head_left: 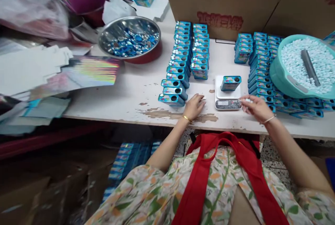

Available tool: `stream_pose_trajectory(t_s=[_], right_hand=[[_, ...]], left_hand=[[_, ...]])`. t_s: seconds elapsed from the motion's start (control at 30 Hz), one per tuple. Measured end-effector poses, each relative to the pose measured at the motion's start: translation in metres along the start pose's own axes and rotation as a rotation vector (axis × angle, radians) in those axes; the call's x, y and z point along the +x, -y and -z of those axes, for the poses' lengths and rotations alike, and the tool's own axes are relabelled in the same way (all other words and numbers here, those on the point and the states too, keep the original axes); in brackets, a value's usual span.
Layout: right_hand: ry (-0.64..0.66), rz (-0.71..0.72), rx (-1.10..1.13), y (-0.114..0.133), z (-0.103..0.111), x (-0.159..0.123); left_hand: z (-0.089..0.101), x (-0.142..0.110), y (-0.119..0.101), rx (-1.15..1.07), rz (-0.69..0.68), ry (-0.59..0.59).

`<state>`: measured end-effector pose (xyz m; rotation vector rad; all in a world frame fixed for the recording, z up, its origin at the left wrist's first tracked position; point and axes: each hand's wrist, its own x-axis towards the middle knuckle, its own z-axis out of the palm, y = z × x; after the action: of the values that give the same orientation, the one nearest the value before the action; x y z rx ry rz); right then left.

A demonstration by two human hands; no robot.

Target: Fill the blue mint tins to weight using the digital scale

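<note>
A small blue tin (230,83) stands upright on a white digital scale (219,94), its top showing a dark round opening. My right hand (255,108) is just right of the scale's display, fingers closed around a few small white round candies (248,100). Palm down on the table, my left hand (194,107) lies between the scale and the nearest tins, its fingers loosely apart. One white candy (205,98) is by its fingertips. Left of that hand, two rows of blue tins (171,98) run away from me, several with white candies on their tops.
More blue tins (261,82) are packed at the right. A turquoise basin (281,66) of white candies, with a dark grey scoop (310,67), rests over some. At left stand a metal bowl (104,40) of blue lids and cardboard sheets (28,68). A large carton (251,5) borders the back.
</note>
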<state>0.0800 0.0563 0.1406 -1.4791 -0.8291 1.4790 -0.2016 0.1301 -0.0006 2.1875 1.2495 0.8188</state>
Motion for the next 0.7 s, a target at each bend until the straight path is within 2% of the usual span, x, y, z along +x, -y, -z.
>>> stream_pose_trajectory(t_s=[0.1,0.23,0.33,0.47,0.57,0.7], right_hand=[[-0.019,0.158,-0.190,0.047,-0.002,0.029],[-0.066,0.169,-0.524,0.084,-0.015,0.059],[-0.097,0.180,-0.790,0.094,-0.022,0.071],[-0.062,0.242,-1.064,0.094,-0.019,0.083],[-0.028,0.255,-1.195,0.095,-0.017,0.088],[-0.016,0.218,-1.293,0.102,-0.025,0.085]], left_hand=[[-0.004,0.002,0.000,-0.004,0.028,-0.021],[-0.008,-0.002,0.003,0.009,0.045,-0.030],[-0.010,-0.004,0.005,0.027,0.032,-0.010],[-0.011,-0.004,0.005,0.041,0.016,-0.009],[-0.011,-0.004,0.004,0.049,0.022,-0.018],[-0.009,-0.006,0.001,0.067,0.036,-0.010]])
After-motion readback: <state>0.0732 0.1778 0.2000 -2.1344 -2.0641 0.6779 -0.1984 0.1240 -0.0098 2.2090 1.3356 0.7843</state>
